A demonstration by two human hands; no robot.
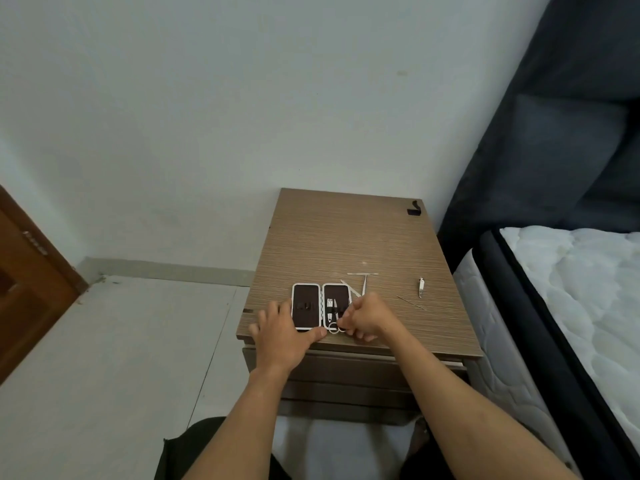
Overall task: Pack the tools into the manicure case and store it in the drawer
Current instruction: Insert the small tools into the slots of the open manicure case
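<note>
An open manicure case (306, 303) with white rims and dark lining lies flat near the front edge of a wooden nightstand (346, 237). My left hand (282, 332) presses on the case's left half and front edge. My right hand (367, 315) pinches small scissors (335, 328) at the right half's front edge; their ring handles stick out. A nail clipper (331, 304) sits in the right half. Thin metal tools (362, 282) lie just behind my right hand. A small clipper (421, 287) and a needle-like tool (410, 302) lie to the right.
The nightstand's drawers (346, 372) are below the top, shut or barely ajar. A bed with a white mattress (571, 289) stands close on the right. A small black item (414, 208) is at the back right corner. A brown door (24, 278) is far left.
</note>
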